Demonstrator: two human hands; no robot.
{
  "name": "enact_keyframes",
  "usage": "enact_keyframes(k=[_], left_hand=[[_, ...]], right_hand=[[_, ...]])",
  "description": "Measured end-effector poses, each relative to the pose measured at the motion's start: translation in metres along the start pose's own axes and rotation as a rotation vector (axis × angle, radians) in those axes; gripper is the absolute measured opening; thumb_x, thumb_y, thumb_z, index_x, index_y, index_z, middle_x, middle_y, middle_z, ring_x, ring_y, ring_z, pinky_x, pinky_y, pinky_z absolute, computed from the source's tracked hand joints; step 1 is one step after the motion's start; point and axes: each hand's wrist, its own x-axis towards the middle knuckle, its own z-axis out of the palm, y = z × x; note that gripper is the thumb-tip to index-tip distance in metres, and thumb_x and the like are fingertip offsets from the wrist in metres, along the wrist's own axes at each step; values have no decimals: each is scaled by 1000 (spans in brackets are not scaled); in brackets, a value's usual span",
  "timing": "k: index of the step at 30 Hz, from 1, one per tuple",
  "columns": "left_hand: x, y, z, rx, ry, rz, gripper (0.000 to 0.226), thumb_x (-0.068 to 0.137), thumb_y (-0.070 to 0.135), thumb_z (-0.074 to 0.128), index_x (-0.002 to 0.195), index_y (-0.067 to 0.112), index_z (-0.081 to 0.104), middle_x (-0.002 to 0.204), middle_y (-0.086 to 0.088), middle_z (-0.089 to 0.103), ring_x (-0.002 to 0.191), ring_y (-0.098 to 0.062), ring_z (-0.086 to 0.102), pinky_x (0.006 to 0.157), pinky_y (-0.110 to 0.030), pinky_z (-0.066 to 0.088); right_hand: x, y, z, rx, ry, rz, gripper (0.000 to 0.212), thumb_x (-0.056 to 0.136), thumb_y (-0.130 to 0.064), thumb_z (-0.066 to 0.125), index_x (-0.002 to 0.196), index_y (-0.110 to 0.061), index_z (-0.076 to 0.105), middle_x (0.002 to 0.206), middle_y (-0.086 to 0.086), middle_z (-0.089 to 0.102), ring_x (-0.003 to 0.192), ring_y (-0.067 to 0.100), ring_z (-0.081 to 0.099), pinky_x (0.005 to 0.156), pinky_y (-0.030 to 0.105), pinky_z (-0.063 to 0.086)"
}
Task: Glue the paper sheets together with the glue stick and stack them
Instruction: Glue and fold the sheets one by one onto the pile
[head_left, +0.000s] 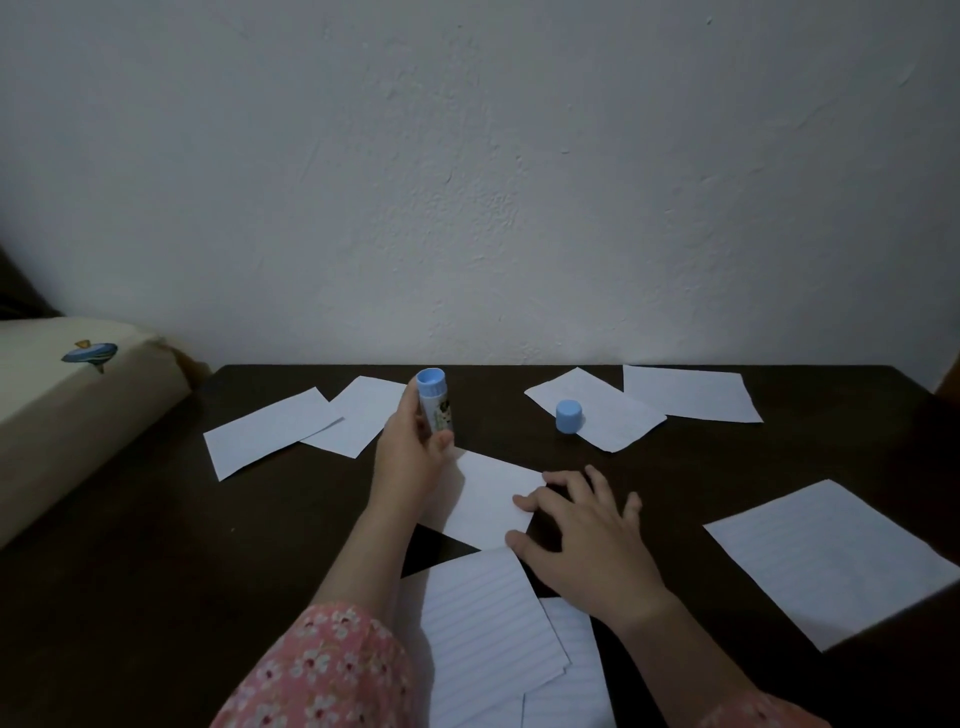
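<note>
No words, brands or numbers can be read; the glue stick (436, 402) bears a printed label too blurred to make out.

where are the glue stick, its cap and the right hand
glue stick (435, 400): head view, on its barrel
cap (568, 416): head view, on its side wall
right hand (582, 545): head view, on its back

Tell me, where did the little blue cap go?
In the head view, the blue cap stands on a paper sheet at the table's far right side, beyond the right hand.
</note>
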Motion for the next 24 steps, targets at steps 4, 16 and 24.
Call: enact_keyframes(k=[4, 16, 24], left_hand=[[-8, 0, -10, -106, 185, -48, 72, 90, 9, 59, 148, 30, 22, 138, -6, 49, 123, -21, 50, 95, -40, 45], [-44, 16, -50, -531, 411, -177, 78, 89, 14, 64, 147, 34, 16, 137, -10, 47, 112, -19, 54, 91, -38, 48], [-96, 21, -28, -413, 243, -56, 64, 88, 16, 64, 140, 29, 30, 110, 7, 52, 98, -8, 56, 93, -43, 51]], right_hand=[[0, 1, 0, 8, 9, -5, 43, 91, -61, 45, 131, -45, 46, 151, -15, 22, 147, 19, -3, 115, 58, -2], [-3, -3, 2, -46, 18, 19, 52, 93, -66, 31, 141, -49, 35, 150, -6, 25, 147, 20, 3, 114, 59, -2], [-3, 2, 2, 52, 111, 17, 59, 99, -44, 41, 150, -45, 11, 130, -6, 37, 132, 10, 29, 117, 51, 12]])
